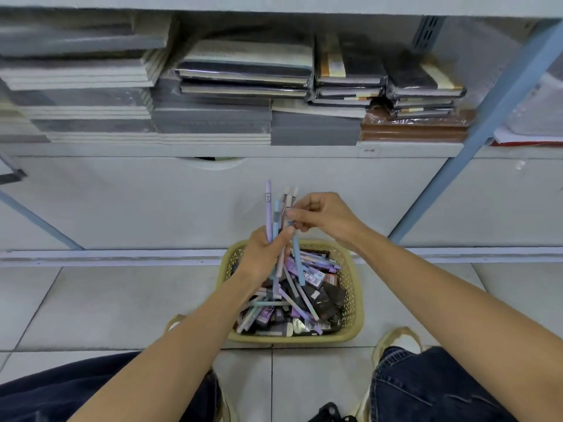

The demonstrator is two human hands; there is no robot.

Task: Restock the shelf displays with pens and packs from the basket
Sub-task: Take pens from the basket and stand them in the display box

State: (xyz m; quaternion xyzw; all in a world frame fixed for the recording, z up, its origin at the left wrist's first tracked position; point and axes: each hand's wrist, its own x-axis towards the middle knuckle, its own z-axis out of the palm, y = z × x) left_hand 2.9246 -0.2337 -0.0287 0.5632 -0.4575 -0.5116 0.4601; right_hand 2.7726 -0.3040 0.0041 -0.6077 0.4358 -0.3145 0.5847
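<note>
Your left hand (263, 254) grips a bundle of pens (278, 226) just above the basket (355, 287); your right hand (323, 216) pinches the bundle's upper part; if the left grip loosens, I think pens slide back into the basket or onto the floor (91, 300) beside it.

We wear dark blue jeans (441, 388) and pale tan shoes (399, 339); our forearms (441, 287) are bare.

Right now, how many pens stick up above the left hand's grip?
4: a purple pen leftmost, a light blue pen beside it, then two pale-tipped pens at the right hand's fingertips. The left hand may hide more.
</note>
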